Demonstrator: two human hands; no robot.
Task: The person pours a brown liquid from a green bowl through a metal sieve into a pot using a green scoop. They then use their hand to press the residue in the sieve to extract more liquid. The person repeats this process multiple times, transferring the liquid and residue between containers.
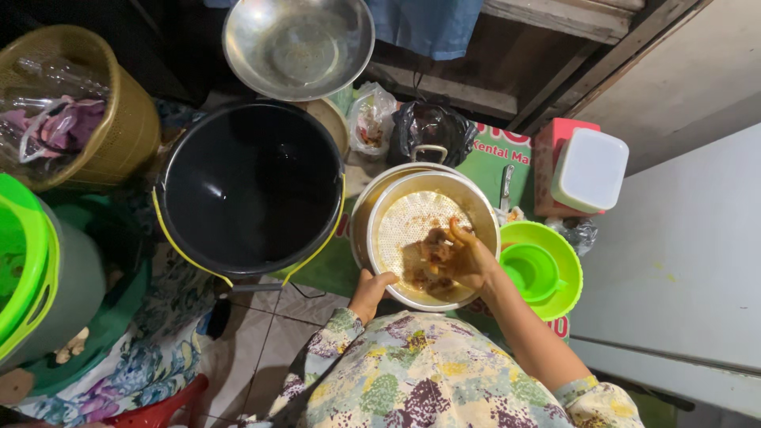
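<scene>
Inside a metal colander set in a steel bowl, the right hand closes its fingers on brown food pieces; the left hand grips the bowl's near rim beside a black bucket.

bucket: black, yellow rim
strainer bowl: silver metal
small bowl: bright green
lidded box: white
basket: mustard yellow
sleeves: multicoloured floral

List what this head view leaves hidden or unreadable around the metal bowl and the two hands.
- Food pieces in the metal bowl: kind unclear, partly covered by the right hand.
- Left hand: fingers curl over the bowl rim, grip unclear.
- Black bucket: inside too dark.
- Green bin: cut off by the left edge.
</scene>
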